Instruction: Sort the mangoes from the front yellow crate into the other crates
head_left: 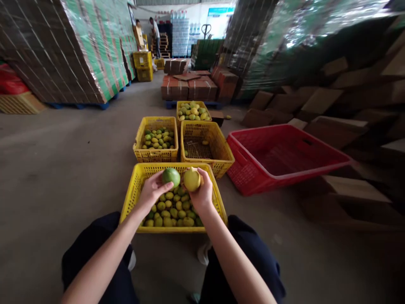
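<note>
My left hand [154, 188] is closed around a green lemon [171, 177], its thumb across the near side. Beside it, my right hand [204, 192] grips a yellow lemon [191, 179] with a pointed tip facing up. The two fruits are held apart, a small gap between them. Both hands hover over a yellow plastic crate [128, 202] between my knees. Many yellow-green lemons [173, 212] lie inside that crate, some hidden by my hands and wrists.
Ahead stand a yellow crate of greener lemons [158, 138], a yellow crate holding a few fruits [207, 159] and another filled with lemons [193, 111]. A red crate [284, 179] is at right, near cardboard boxes [354, 188]. Wrapped stacks [95, 50] flank the aisle; a person [155, 33] stands far back.
</note>
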Demonstrator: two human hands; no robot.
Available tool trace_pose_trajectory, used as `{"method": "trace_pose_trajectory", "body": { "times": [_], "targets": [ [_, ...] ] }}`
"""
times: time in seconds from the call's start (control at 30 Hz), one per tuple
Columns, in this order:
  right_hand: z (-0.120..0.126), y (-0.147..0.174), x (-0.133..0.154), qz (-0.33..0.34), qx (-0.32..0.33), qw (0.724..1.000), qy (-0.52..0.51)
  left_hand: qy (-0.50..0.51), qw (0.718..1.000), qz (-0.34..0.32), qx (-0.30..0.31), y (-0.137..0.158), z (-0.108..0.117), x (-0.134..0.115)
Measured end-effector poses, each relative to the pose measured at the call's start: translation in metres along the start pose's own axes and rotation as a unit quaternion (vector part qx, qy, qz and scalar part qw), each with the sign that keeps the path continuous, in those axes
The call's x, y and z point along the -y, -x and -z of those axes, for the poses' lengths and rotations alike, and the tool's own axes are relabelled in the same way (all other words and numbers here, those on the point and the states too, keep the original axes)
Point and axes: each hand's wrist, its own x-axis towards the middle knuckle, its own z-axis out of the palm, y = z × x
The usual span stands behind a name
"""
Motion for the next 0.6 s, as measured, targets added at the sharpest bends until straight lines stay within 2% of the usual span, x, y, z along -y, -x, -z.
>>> {"method": "trace_pose_trajectory", "body": {
  "times": [0.17, 0.4, 0.5, 0.6],
  "targets": [
    [-0.003, -0.011, 0.001, 0.003, 0.006, 1.0, -0.029, 0.024, 1.0, -0.007, 0.012, -0.004, -0.011, -0.004],
    [0.007, -0.01, 0.001, -0.053, 0.048, 0.997, -0.013, 0.024, 0.999, -0.021, 0.011, -0.003, -0.015, -0.004],
    [0.005, -0.009, 0.002, -0.087, 0.041, 0.995, -0.017, 0.032, 0.999, -0.021, 0.023, -0.002, -0.016, -0.006],
    [0.001, -0.007, 0.004, -0.09, 0.049, 0.994, -0.026, 0.041, 0.998, -0.029, 0.027, -0.003, -0.014, -0.009]
  ]
}}
